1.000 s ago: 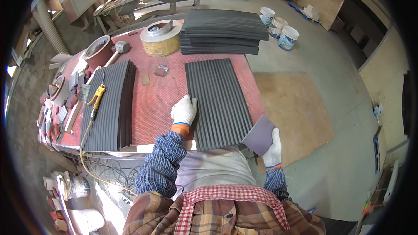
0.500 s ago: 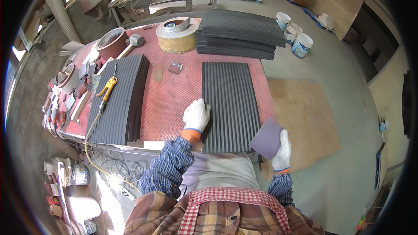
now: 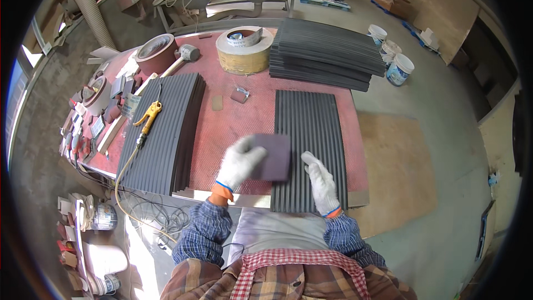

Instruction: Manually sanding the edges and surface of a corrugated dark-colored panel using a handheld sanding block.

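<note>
In a white work glove, my left hand [image 3: 239, 162] grips the edge of a square purple-grey abrasive sheet [image 3: 276, 158], its thumb across the near face. The sheet is slightly blurred and overlaps the left side of a dark ribbed panel [image 3: 308, 114], which lies on the red table in front of me. Over the right part of that panel is my right hand [image 3: 322, 184], also gloved, fingers stretched out and nothing in them. Whether it touches the ribs I cannot tell.
On the red table [image 3: 233, 133] are a left stack of ribbed panels [image 3: 161, 150] under a yellow air gun [image 3: 149, 118], another dark stack [image 3: 327, 50] at the back right, a tape roll [image 3: 242, 58] and a mallet [image 3: 189, 53]. White buckets [image 3: 400, 70] stand on the floor.
The abrasive sheet has passed from my right hand to my left. My right hand has come in from beyond the panel's right edge to above it. The view has shifted slightly.
</note>
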The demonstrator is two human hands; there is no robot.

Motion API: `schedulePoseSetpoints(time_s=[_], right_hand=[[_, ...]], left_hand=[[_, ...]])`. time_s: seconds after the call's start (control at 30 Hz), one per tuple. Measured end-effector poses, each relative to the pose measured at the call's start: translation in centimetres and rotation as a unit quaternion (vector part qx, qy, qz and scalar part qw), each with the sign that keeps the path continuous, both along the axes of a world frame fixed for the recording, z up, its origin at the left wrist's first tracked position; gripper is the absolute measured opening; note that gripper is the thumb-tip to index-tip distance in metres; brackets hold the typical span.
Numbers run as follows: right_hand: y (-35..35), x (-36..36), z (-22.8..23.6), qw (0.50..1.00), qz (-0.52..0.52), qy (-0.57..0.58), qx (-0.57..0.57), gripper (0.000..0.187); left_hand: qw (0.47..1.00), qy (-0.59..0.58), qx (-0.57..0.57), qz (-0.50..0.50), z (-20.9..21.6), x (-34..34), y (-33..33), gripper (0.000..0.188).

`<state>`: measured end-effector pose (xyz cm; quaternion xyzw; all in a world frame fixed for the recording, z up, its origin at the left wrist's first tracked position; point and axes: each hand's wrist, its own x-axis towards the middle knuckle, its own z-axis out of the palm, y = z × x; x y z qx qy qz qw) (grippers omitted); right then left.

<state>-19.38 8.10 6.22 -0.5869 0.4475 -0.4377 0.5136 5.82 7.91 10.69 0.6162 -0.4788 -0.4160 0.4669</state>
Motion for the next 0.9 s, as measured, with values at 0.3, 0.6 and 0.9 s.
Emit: schedulePoseSetpoints(time_s=[0.3, 0.6, 0.9], right_hand=[[0.3, -1.6, -1.9, 0.989, -0.054, -0.13, 0.053, 0.043], [0.3, -1.7, -3.0, 0.984, -0.034, -0.169, 0.052, 0.038], [-1.3, -1.9, 3.1, 0.977, -0.001, -0.149, 0.155, 0.047]], left_hand=[[0.831, -0.538, 0.01, 0.14, -1.1, 7.5, -13.6, 0.053], [0.838, -0.537, 0.059, 0.075, -5.8, 8.6, -21.1, 0.037], [0.938, -0.267, -0.186, -0.122, 1.5, -3.2, -6.6, 0.064]])
